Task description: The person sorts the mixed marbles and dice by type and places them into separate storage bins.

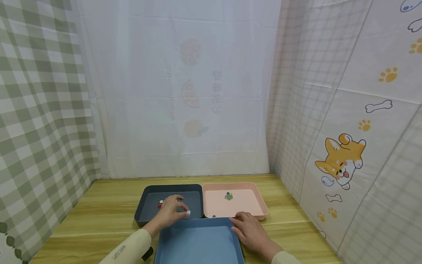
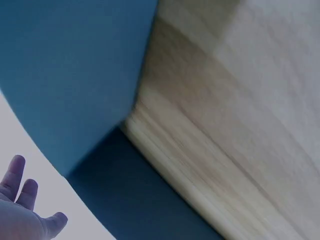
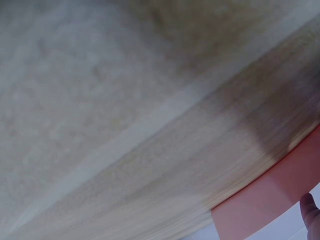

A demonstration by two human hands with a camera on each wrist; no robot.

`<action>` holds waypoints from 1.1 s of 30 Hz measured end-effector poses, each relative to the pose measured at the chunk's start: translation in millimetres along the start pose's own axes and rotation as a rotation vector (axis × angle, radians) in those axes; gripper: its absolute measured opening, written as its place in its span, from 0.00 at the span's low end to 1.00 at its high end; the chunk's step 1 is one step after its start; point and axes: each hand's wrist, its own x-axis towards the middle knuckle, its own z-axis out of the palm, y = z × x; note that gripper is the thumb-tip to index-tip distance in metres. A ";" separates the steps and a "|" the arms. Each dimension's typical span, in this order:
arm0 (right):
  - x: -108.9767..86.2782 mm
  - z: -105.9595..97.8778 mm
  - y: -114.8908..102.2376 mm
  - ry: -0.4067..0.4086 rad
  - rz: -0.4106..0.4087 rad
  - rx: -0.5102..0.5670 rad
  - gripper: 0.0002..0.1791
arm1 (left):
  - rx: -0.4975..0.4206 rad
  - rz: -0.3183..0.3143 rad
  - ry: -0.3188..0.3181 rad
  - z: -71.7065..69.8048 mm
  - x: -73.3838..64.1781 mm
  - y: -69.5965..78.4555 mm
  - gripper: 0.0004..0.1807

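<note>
My left hand [image 1: 169,212] reaches over the dark grey tray [image 1: 151,189], pinching a small white die [image 1: 188,212] between thumb and index fingertips. Left of those fingers, red and white dice [image 1: 160,204] sit in the same tray. In the left wrist view, the hand's digits [image 2: 30,194] rise above a tray rim, and no die shows there. My right hand [image 1: 252,233] lies at the far right corner of the blue tray [image 1: 204,240], its fingers loosely extended on the rim. In the right wrist view a fingertip [image 3: 307,204] is at the pink tray's wall [image 3: 265,197].
The pink tray [image 1: 260,205] stands beside the dark one and holds a cluster of small green and blue pieces [image 1: 229,196]. Another small dark blue piece [image 1: 214,216] is by its near wall. Checked cloth [image 1: 49,110] hangs at the left of the wooden table [image 1: 99,212].
</note>
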 end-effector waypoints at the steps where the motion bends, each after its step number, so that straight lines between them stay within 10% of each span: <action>1: 0.3 -0.2 0.2 -0.005 0.003 0.000 0.22 | -0.017 -0.023 0.006 -1.9 0.6 -2.1 0.03; 13: 0.4 -0.6 0.5 -0.008 0.005 0.003 0.21 | 0.032 -0.145 0.087 -12.7 13.5 -36.2 0.03; 33: 0.3 1.6 0.7 -0.027 0.024 0.030 0.22 | 0.203 -0.253 0.060 -3.1 31.5 -42.9 0.07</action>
